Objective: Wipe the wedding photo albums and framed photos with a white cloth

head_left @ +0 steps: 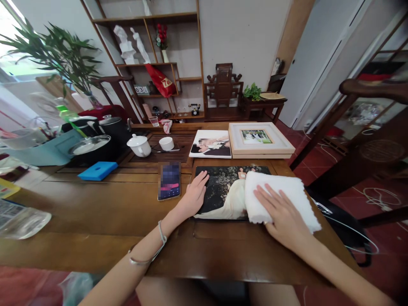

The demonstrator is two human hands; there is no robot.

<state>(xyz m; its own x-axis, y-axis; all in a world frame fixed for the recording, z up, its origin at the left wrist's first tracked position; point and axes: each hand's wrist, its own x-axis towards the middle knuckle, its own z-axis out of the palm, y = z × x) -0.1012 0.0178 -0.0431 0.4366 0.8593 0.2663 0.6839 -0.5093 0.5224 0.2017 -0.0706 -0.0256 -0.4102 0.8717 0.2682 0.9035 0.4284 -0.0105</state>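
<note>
A dark wedding photo panel (219, 191) lies flat on the wooden table (127, 221) in front of me. My left hand (194, 196) rests on its left edge with the fingers stretched out. On the panel's right part lies a folded white cloth (295, 193), which hangs over past the panel's right side. My right hand (282, 210) presses flat on this cloth, fingers extended and nothing gripped between them. Part of the photo is hidden under the cloth. Just left of the panel, near my left hand, is a phone (169, 180) with its screen lit.
Behind the panel lie a second photo panel (210, 144) and a framed photo (283, 142). A lidded white teapot (140, 146), a small white cup (166, 143) and a blue block (97, 171) stand to the left. A dark wooden chair (347, 161) is at the right.
</note>
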